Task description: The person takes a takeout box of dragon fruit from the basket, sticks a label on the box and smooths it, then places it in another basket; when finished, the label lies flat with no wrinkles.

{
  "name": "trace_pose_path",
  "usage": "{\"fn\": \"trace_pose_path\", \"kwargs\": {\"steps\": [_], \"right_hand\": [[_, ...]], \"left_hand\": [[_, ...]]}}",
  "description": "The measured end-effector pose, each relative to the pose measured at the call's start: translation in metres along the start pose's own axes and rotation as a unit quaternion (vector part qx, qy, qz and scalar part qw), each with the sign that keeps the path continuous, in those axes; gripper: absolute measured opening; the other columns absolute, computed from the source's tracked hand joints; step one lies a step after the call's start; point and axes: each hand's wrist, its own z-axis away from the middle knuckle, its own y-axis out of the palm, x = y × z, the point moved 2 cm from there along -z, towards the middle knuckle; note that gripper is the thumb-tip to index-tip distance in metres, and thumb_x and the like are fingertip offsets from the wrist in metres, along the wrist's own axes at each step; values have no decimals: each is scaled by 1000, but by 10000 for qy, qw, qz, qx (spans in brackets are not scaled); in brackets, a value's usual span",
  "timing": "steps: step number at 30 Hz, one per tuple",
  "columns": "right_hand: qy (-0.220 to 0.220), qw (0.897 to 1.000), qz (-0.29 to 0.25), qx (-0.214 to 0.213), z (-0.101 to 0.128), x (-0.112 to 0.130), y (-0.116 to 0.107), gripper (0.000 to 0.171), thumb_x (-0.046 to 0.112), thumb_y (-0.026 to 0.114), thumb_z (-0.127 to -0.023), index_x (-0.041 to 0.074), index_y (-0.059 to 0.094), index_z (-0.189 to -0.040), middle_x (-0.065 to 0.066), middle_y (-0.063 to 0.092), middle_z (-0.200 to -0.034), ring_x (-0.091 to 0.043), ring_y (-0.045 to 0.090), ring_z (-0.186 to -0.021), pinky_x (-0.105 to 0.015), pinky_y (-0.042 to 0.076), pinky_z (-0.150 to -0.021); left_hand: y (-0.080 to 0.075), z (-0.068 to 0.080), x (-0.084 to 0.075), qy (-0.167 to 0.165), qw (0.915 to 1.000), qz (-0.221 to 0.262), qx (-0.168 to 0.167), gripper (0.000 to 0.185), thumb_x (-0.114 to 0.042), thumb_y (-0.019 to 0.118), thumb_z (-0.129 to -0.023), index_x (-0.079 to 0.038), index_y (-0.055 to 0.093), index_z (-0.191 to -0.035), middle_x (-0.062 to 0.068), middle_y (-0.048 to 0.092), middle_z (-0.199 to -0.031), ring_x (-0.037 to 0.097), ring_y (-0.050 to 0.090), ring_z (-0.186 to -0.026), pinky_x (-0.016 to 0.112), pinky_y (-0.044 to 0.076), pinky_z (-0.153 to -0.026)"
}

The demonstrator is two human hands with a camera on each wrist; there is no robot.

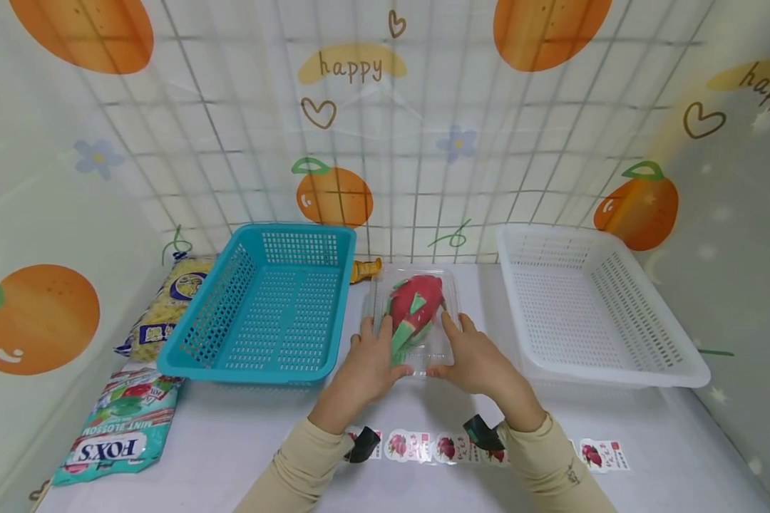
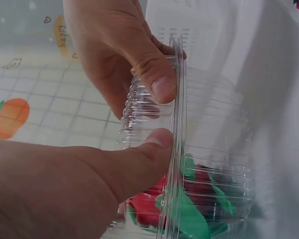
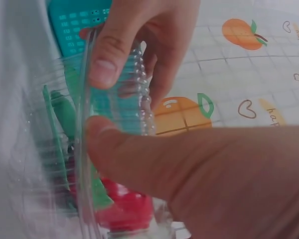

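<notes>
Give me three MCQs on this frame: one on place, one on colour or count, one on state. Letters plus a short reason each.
1. Where is the clear clamshell box?
A. in the blue basket
B. on the table between the two baskets
C. in the white basket

2. How many baskets are there?
A. one
B. two
C. three

3. How are the hands on the box?
A. both grip it
B. only the left grips it
C. neither touches it

Answers:
1 B: it sits between the blue basket and the white basket.
2 B: one blue, one white.
3 A: the left hand and right hand each pinch the box rim with the thumb, as both wrist views show.
</notes>
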Motion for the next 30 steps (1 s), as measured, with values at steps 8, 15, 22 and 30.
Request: {"fn": "trace_pose_path", "kwargs": {"steps": [8, 15, 22, 30], "right_hand": [[4, 9999, 126, -76, 0, 2, 4, 103, 37, 85, -83, -4, 28, -158, -43, 30, -155, -59, 57, -121, -60, 53, -97], [23, 9998, 179, -100, -1, 3, 6, 105, 38, 86, -82, -4, 27, -158, -43, 31, -154, -57, 61, -116, -58, 55, -95], [2, 9997, 208, -106, -1, 4, 8, 105, 37, 85, -82, -5, 26, -158, -44, 31, -153, -56, 62, -114, -59, 55, -95], [-32, 9996, 275, -64, 0, 4, 8, 105, 38, 83, -84, -5, 24, -159, -44, 30, -153, -54, 63, -114, -58, 54, -96]], "left_hand": [[4, -1, 2, 46, 10000, 14, -30, 92, -32, 84, -84, 1, 33, -154, 32, 35, -149, 47, 51, -114, 56, 56, -91], [6, -2, 4, 38, 10000, 13, -79, 93, -32, 85, -84, -1, 33, -154, 32, 35, -150, 46, 51, -113, 56, 55, -91], [7, -2, 5, 132, 9998, -33, -117, 92, -31, 85, -83, 0, 34, -154, 32, 37, -146, 46, 53, -110, 56, 55, -90], [5, -1, 5, 151, 9999, -71, -47, 92, -31, 84, -84, 0, 33, -154, 33, 37, -147, 47, 54, -112, 56, 56, -91]]}}
